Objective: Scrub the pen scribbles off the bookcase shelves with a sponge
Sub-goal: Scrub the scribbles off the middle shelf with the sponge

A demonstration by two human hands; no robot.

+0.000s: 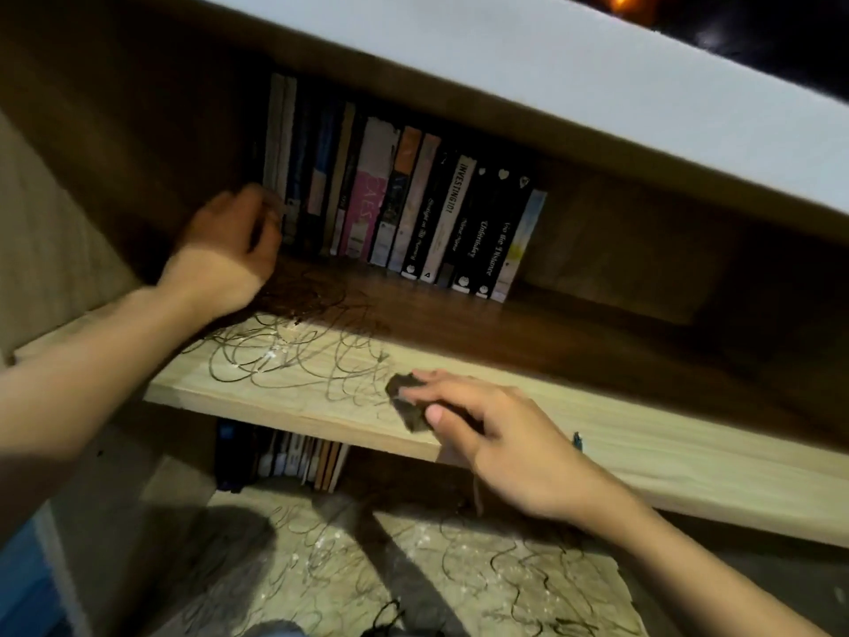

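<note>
A dim wooden bookcase fills the view, its middle shelf (597, 434) pale at the front edge and covered on the left with looping pen scribbles (285, 356), while a row of upright books (404, 209) stands at the back. The right hand (500, 448) pinches a small dark sponge (406, 402) between thumb and fingertips, pressing it flat on the shelf at the right edge of the scribbles. The left hand (229, 246) (blurred) reaches in beside the leftmost books, fingers curled, though whether it grips anything I cannot tell; the shelf below (413, 567) carries more scribbles.
</note>
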